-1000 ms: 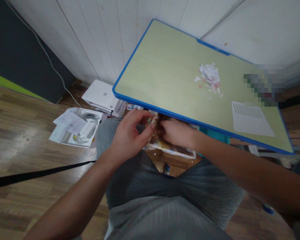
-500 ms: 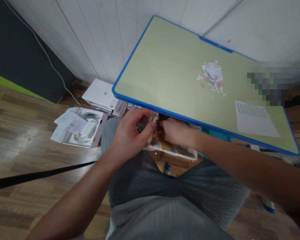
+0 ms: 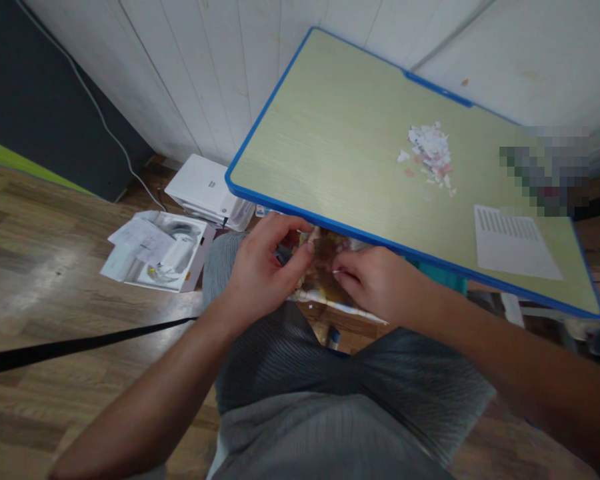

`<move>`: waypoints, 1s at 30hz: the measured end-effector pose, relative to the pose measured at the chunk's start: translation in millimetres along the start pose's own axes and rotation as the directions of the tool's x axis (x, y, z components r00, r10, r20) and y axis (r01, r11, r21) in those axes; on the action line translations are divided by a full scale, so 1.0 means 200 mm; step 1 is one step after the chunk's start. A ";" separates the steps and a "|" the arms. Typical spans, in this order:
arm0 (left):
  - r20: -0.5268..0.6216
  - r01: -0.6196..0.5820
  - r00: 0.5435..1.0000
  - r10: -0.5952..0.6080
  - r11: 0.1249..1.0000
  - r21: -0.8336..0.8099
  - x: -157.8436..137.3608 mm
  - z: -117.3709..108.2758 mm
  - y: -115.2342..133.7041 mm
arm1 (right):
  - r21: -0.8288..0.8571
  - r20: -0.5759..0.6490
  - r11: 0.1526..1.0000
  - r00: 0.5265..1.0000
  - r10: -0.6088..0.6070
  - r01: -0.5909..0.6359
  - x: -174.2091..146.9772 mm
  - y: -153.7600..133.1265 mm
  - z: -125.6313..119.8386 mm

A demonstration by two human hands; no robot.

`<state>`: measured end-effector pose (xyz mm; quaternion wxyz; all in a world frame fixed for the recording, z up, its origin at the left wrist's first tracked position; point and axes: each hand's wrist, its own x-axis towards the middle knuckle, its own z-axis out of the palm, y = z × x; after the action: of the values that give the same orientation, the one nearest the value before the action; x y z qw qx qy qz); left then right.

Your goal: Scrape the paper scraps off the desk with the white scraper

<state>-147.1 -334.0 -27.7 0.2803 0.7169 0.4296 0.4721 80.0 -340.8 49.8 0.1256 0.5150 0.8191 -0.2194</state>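
Below the table's near edge, my left hand [image 3: 260, 263] pinches the gathered rim of a glossy, patterned plastic bag [image 3: 325, 283] between thumb and fingers. Brown and white show on the bag, which lies above my lap with its far part hidden under the tabletop. My right hand [image 3: 375, 280] is over the bag's right side, fingers closed, with a small white scrap [image 3: 336, 271] at the fingertips. On the blue-edged table [image 3: 340, 133] lies a heap of torn white and pinkish paper bits [image 3: 431, 150].
A white sheet with a striped block [image 3: 515, 243] lies at the table's right, near a pixelated patch. On the floor at left are an opened box with papers and cables [image 3: 173, 257] and a white printer-like device [image 3: 203, 187]. A teal container [image 3: 445, 277] shows under the table.
My right hand has drawn back to the right from inside the bag, and a white scrap now shows at its fingertips. My left hand keeps its hold on the rim.
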 end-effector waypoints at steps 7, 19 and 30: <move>0.012 -0.025 1.000 0.025 1.000 0.009 0.02 0.01 0.01 | 0.166 -0.383 0.943 0.863 0.331 -0.288 -0.54 0.27 0.09; 0.114 -0.135 0.985 0.126 0.988 0.074 0.07 0.02 0.08 | 0.171 -0.322 0.985 0.944 0.078 -0.024 -0.35 0.05 0.05; 0.009 -0.140 0.990 0.140 0.990 -0.015 -0.02 0.08 0.02 | -0.165 0.061 0.986 0.998 -0.008 0.018 0.04 0.00 0.04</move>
<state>-131.0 -338.7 -32.7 0.2537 0.7457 0.3736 0.4899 76.0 -339.4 38.8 0.1909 0.4907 0.8337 -0.1667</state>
